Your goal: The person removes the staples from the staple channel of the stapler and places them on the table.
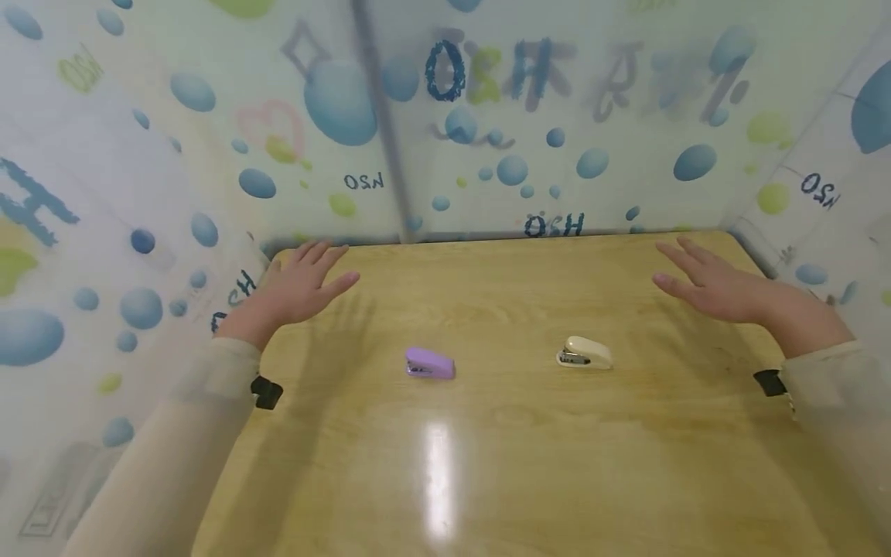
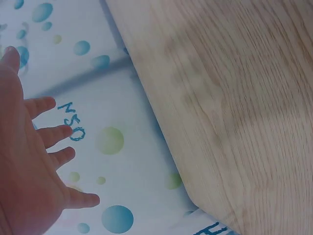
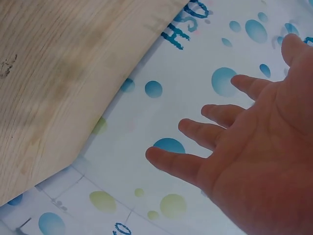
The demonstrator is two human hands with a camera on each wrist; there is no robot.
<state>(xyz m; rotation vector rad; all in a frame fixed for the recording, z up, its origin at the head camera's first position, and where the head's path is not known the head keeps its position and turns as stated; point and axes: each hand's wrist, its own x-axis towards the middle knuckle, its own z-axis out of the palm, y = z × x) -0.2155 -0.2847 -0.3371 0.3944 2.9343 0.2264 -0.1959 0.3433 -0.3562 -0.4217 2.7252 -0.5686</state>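
Observation:
A purple stapler [image 1: 430,363] lies on the wooden table left of centre in the head view, and a cream stapler [image 1: 586,353] lies to its right. My left hand [image 1: 299,286] is held over the table's far left corner, fingers spread, holding nothing. Over the far right part, my right hand [image 1: 717,285] is likewise spread and empty. Neither hand touches a stapler. The wrist views show the left hand [image 2: 29,161] and the right hand [image 3: 264,152] with fingers apart.
The wooden table [image 1: 515,464] has a bright light reflection near its middle. A patterned curtain [image 1: 515,139] with blue and green bubbles stands along the table's far edge and both sides. Dark bands are visible at both wrists.

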